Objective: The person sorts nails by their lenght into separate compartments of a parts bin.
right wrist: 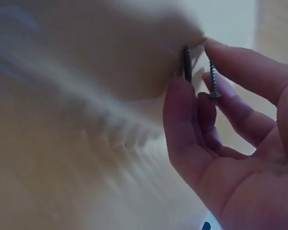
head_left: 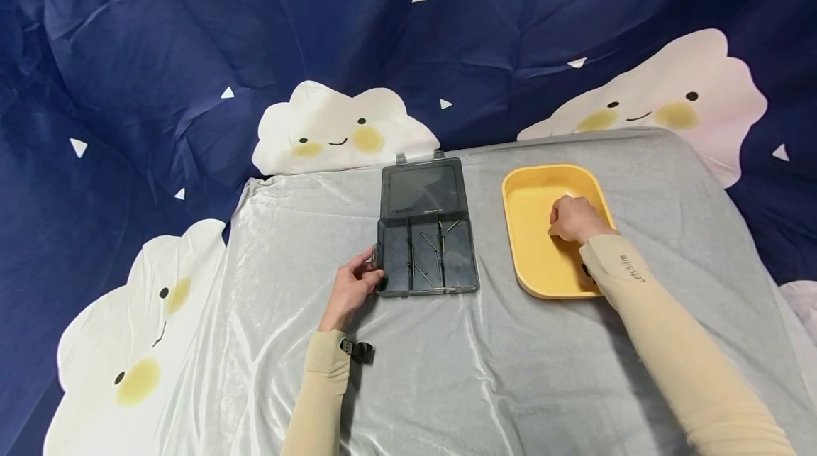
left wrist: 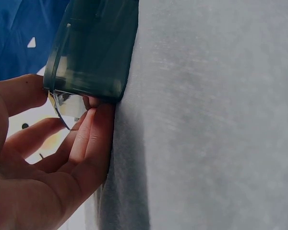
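Note:
An open, see-through dark plastic organizer box (head_left: 394, 257) lies on the grey cloth, its lid (head_left: 423, 188) tipped back. Several thin screws (head_left: 423, 274) lie in its middle and right compartments. My left hand (head_left: 352, 287) grips the box's left side, the thumb at the upper rim and fingers low against the wall. Inside a yellow tray (head_left: 526, 257), my right hand (head_left: 576, 220) is bent over the floor. In the right wrist view it holds a screw (right wrist: 213, 81) between thumb and fingers. A second dark screw (right wrist: 187, 62) stands at a fingertip; whether it is also pinched is unclear.
Grey cloth (head_left: 434, 364) with wrinkles covers the table. Behind it hangs a dark blue curtain (head_left: 357, 23) printed with clouds and white triangles. The tray's raised rim surrounds my right hand, and a gap of cloth separates box and tray.

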Action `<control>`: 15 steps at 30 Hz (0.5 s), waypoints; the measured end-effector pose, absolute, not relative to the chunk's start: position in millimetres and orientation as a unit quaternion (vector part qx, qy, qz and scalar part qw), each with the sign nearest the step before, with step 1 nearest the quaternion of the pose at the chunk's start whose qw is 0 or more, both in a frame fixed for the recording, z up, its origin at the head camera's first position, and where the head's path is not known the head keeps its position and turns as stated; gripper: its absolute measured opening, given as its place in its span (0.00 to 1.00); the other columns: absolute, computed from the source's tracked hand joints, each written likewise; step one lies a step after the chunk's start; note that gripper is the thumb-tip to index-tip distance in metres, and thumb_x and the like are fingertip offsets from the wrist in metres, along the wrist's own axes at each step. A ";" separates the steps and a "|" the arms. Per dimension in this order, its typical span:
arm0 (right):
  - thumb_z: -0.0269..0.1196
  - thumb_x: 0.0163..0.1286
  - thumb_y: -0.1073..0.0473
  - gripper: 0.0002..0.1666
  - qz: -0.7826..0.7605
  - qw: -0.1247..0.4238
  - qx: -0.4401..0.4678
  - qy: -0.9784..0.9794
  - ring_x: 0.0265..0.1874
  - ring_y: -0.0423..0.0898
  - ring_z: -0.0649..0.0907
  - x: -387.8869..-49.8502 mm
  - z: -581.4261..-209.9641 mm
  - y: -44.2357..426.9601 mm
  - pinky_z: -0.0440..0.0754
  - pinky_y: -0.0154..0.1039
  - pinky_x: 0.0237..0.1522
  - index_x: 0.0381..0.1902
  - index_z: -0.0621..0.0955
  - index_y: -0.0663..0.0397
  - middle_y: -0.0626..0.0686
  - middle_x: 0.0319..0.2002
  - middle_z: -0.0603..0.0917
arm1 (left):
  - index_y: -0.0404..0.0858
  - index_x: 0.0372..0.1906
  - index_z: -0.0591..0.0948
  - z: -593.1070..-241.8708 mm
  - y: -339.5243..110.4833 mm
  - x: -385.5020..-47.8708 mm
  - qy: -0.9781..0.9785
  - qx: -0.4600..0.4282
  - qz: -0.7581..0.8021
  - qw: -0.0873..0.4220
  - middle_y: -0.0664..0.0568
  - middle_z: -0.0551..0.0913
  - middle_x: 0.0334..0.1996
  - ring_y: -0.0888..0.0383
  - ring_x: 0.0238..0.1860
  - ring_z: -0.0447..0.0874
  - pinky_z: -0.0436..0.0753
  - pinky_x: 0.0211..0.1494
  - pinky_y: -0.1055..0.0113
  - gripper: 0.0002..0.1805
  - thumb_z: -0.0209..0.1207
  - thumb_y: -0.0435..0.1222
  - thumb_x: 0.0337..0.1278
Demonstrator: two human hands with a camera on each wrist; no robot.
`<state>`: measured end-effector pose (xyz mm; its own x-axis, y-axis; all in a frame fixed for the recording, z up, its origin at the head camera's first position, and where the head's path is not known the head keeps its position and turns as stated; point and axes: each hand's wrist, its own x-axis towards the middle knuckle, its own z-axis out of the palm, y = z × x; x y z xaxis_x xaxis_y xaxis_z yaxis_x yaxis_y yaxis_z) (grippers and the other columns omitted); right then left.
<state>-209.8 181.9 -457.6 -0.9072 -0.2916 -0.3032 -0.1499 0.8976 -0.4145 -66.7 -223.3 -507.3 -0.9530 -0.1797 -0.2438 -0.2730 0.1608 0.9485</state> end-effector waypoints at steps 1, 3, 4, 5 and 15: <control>0.66 0.58 0.63 0.08 -0.195 0.184 -0.117 0.956 0.30 0.54 0.75 -209.6 -457.6 182.1 0.74 0.46 0.37 0.25 0.77 0.59 0.55 0.25 0.78 | 0.39 0.67 0.72 -507.3 -223.3 -66.6 0.761 -0.149 0.630 0.037 0.42 0.80 0.43 0.66 0.26 0.75 0.76 0.28 0.73 0.32 0.62 0.26 0.54; 0.66 0.59 0.62 0.09 -0.196 0.190 -0.121 0.954 0.27 0.51 0.75 -208.9 -457.1 182.6 0.73 0.42 0.34 0.23 0.77 0.58 0.53 0.22 0.77 | 0.39 0.67 0.72 -507.8 -223.4 -66.6 0.761 -0.150 0.630 0.037 0.42 0.80 0.43 0.66 0.26 0.75 0.76 0.28 0.73 0.32 0.62 0.26 0.54; 0.66 0.58 0.63 0.09 -0.197 0.193 -0.125 0.953 0.26 0.50 0.74 -208.4 -457.0 183.0 0.72 0.41 0.33 0.22 0.77 0.57 0.52 0.21 0.77 | 0.39 0.67 0.72 -508.0 -223.5 -66.6 0.761 -0.150 0.630 0.038 0.42 0.80 0.43 0.66 0.26 0.75 0.76 0.28 0.73 0.32 0.62 0.26 0.54; 0.65 0.59 0.63 0.09 -0.196 0.197 -0.129 0.952 0.25 0.49 0.74 -208.0 -457.0 183.4 0.71 0.40 0.32 0.22 0.77 0.57 0.51 0.20 0.76 | 0.39 0.67 0.72 -508.2 -223.6 -66.6 0.761 -0.150 0.630 0.038 0.41 0.80 0.43 0.66 0.26 0.75 0.76 0.28 0.73 0.32 0.62 0.26 0.54; 0.58 0.63 0.65 0.11 -0.195 0.220 -0.148 0.944 0.21 0.47 0.72 -204.7 -456.6 184.7 0.67 0.35 0.26 0.19 0.77 0.57 0.50 0.17 0.73 | 0.42 0.67 0.73 -507.3 -224.0 -66.8 0.766 -0.153 0.623 0.044 0.40 0.80 0.45 0.64 0.27 0.75 0.76 0.28 0.72 0.32 0.62 0.27 0.55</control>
<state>-204.7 184.7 -456.6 -0.8595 -0.3647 -0.3581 -0.1927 0.8802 -0.4338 -66.8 -224.0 -507.3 -0.9494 -0.1794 -0.2578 -0.2889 0.1769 0.9409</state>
